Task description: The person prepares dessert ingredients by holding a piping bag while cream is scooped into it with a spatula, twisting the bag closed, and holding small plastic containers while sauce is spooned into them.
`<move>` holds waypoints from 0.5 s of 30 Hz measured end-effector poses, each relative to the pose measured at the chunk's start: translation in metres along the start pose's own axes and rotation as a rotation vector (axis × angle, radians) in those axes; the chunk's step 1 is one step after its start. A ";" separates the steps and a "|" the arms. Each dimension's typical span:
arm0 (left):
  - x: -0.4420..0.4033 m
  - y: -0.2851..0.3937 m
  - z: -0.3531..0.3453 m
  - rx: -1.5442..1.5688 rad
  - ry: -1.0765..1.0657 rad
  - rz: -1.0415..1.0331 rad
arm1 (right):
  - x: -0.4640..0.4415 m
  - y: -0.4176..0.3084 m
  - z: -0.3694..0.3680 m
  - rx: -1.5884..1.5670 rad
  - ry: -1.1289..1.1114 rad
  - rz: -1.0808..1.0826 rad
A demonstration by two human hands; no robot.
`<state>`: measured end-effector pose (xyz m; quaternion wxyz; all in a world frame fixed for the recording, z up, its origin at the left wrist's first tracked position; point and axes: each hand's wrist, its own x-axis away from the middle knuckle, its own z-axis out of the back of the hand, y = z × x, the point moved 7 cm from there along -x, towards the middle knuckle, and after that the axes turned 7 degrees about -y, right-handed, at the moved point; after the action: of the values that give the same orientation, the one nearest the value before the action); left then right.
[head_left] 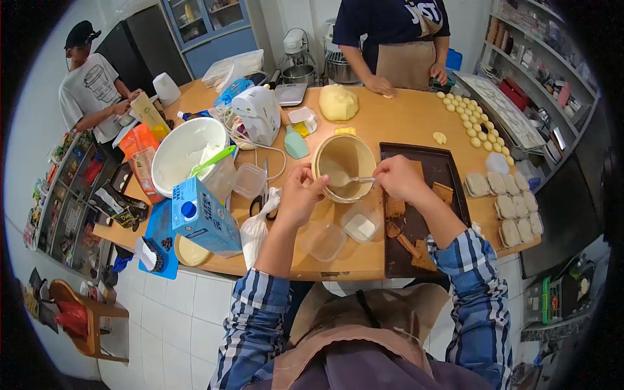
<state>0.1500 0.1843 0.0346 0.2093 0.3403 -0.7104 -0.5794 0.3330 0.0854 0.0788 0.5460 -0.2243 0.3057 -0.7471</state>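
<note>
My left hand [301,195] is closed on the near left rim of a round cream-coloured tub [344,153], which is tilted so its inside faces me. In my right hand [400,179], the fingers pinch the handle of a metal spoon [359,179]. The spoon's bowl lies inside the tub, near its lower wall. Below the tub stand two clear plastic containers, one bare [326,243] and one with something white in it [361,225]. Right of them, under my right forearm, is a dark baking tray [426,153] with broken brown sheets [426,257] on it.
A blue carton [205,218], a white bowl [190,153] with a green spatula [214,160], and a piping bag [260,224] stand left. Dough [338,103], dough balls [478,123] and filled cups [517,205] lie behind and right. Two people [97,91] [396,45] work across the table.
</note>
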 end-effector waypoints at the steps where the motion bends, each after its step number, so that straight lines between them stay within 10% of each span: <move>1: 0.002 0.000 0.001 0.009 0.025 0.015 | 0.000 0.000 0.003 -0.024 -0.005 -0.012; 15: 0.001 -0.009 0.015 0.226 0.085 0.030 | 0.002 -0.026 0.044 -0.028 -0.011 -0.062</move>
<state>0.1408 0.1925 0.0222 0.2084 0.3754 -0.7666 -0.4774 0.3441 0.0797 0.1280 0.5210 -0.2452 0.3059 -0.7582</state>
